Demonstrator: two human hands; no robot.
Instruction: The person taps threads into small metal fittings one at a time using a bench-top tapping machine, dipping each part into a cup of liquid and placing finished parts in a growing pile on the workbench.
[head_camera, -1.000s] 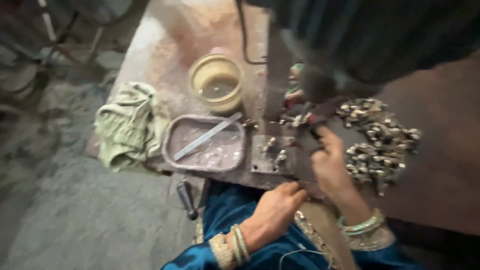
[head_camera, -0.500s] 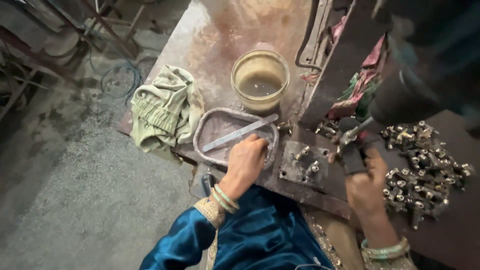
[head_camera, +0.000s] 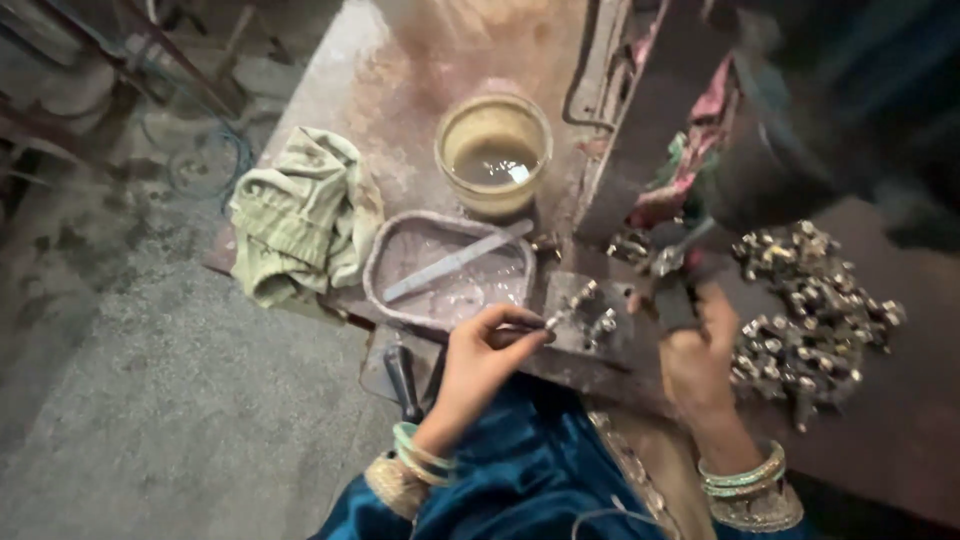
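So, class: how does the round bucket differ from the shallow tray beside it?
The bucket is round, deep and yellowish; the tray is flatter, roughly rectangular with rounded corners, and grey. The bucket holds murky liquid; the tray holds a flat metal strip lying diagonally. Both sit open-topped on the worn bench.

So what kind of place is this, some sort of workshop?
Probably a small metal workshop: a worn, stained workbench, a heap of small metal fittings beside the right hand, and a tub of cloudy liquid.

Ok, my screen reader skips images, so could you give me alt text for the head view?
A person's left hand pinches a small metal part at a metal block; the right hand grips a tool beside a heap of metal fittings. Nearby sit a grey tray, a bucket and a green cloth.
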